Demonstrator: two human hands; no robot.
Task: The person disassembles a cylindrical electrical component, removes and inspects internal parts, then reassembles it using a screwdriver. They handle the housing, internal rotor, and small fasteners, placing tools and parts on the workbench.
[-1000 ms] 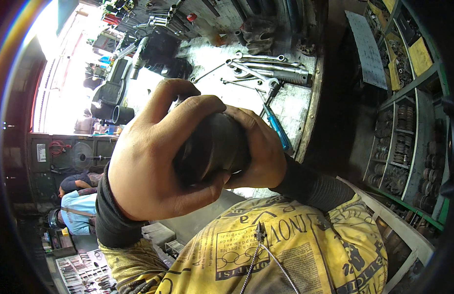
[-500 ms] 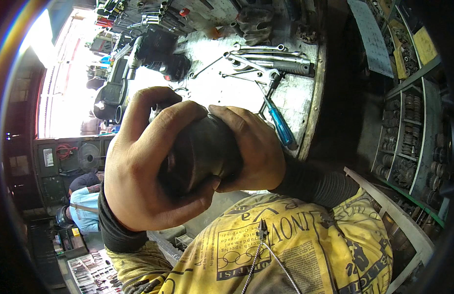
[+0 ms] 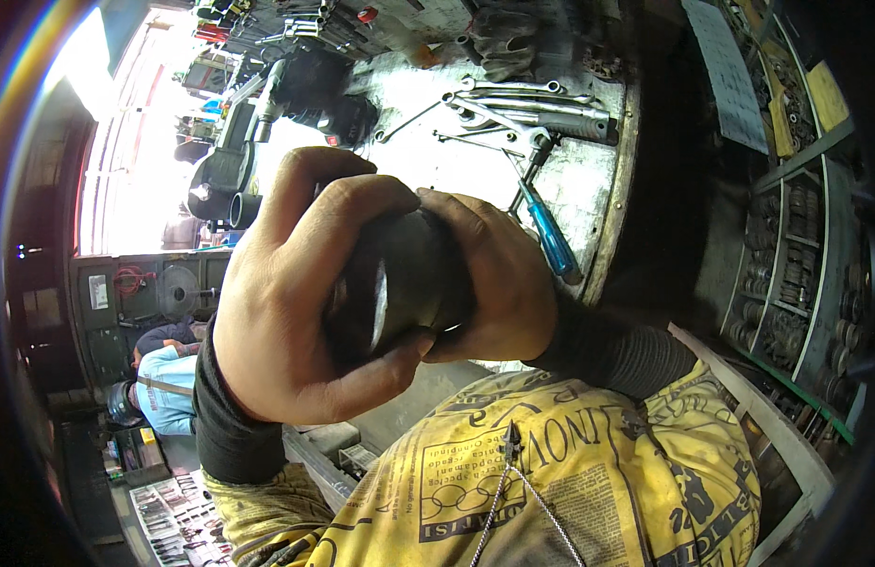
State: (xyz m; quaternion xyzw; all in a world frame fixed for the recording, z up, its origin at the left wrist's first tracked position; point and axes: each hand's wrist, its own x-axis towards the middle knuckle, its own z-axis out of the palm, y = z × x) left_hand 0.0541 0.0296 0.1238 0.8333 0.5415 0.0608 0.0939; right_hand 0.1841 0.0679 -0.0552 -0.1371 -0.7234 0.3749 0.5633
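Observation:
Between both hands, a dark, rounded, smooth-sided part (image 3: 409,274) is held up close, above the near side of the workbench; its exact kind does not show. My left hand (image 3: 300,283) wraps its left side, fingers bent over the top and thumb along the bottom. On the other side my right hand (image 3: 504,274) grips it, with fingertips meeting the left hand's near the top. Much of the part is hidden behind my fingers. A blue-handled screwdriver (image 3: 551,236) lies on the bench just beyond my right hand.
Several wrenches (image 3: 513,104) and a ratchet (image 3: 540,142) lie on the workbench (image 3: 419,85). A black power tool (image 3: 348,123) stands behind my left hand. Shelves with round metal parts (image 3: 797,246) are at the right. A person in a light blue shirt (image 3: 165,387) is at the far left.
The dark part has turned slightly in my hands, and a bright glint now shows on its edge. Both hands sit a little higher and further right in view, still gripping it.

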